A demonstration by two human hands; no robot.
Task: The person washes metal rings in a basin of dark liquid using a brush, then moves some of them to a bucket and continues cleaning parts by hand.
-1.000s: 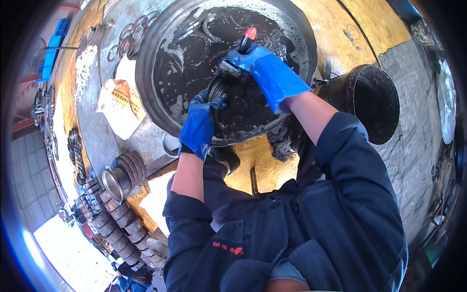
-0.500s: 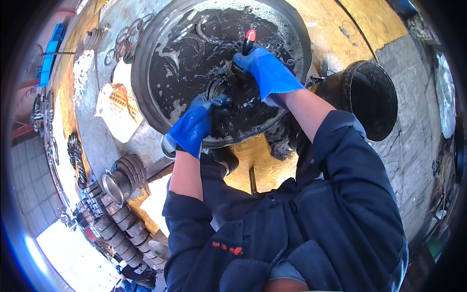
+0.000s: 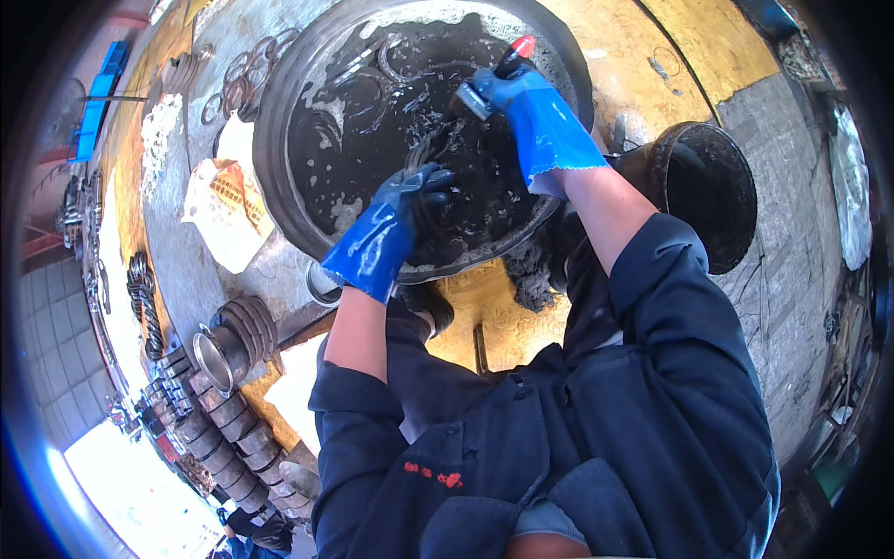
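Observation:
Both hands wear blue rubber gloves and are over a round dark tub [image 3: 272, 154] of black, foamy liquid. My right hand [image 3: 512, 86] is closed round the black handle of a red-tipped brush [image 3: 475, 101], its head just above the liquid at the tub's right side. My left hand [image 3: 410, 197], dark and wet at the fingers, is low at the near side of the tub. Its fingers curl over a stack of metal rings [image 3: 421, 156], mostly hidden by the glove and the liquid. Other rings [image 3: 396, 58] lie partly sunk toward the far side.
A black bucket [image 3: 706, 197] lies tipped right of the tub. To the left are a white bag [image 3: 228, 210], loose rings [image 3: 244, 74], ribbed metal rings [image 3: 250, 331] and rows of metal cylinders [image 3: 233, 438]. A metal bar [image 3: 480, 349] stands between my legs.
My right hand has moved right and slightly away with the brush, lifting its head out of the liquid. My left hand has shifted slightly, and the rings under it show less.

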